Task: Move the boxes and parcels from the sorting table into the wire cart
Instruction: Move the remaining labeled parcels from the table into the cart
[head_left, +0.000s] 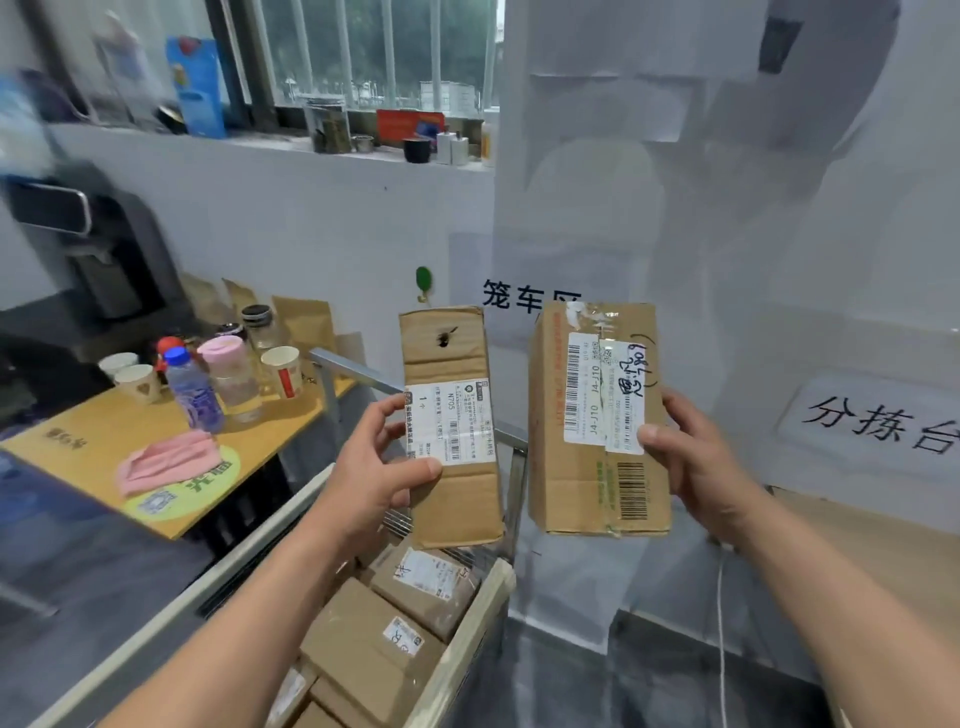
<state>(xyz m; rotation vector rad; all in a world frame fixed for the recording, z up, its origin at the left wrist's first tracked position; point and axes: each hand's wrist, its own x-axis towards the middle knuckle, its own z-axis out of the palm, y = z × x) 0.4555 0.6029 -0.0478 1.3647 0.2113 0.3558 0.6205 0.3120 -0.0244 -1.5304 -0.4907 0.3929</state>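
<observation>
Hands first: our left hand (376, 467) grips a slim, creased brown cardboard box with a white shipping label (451, 421), thumb across the label. Our right hand (696, 457) grips a larger brown cardboard box bearing barcode labels and black scrawl (597, 415), thumb on its label. We hold both boxes upright, side by side but apart, in the air above the far end of the wire cart (462, 649), where several brown parcels (374, 639) already lie packed. The sorting table (893, 551) shows only as a tan edge at our right. Beyond the cart's left side stands a yellow side table (98, 441) crowded with cups and bottles. We judge the risk to be one-handed grips: either box could slip, or land outside the cart's rim.
</observation>
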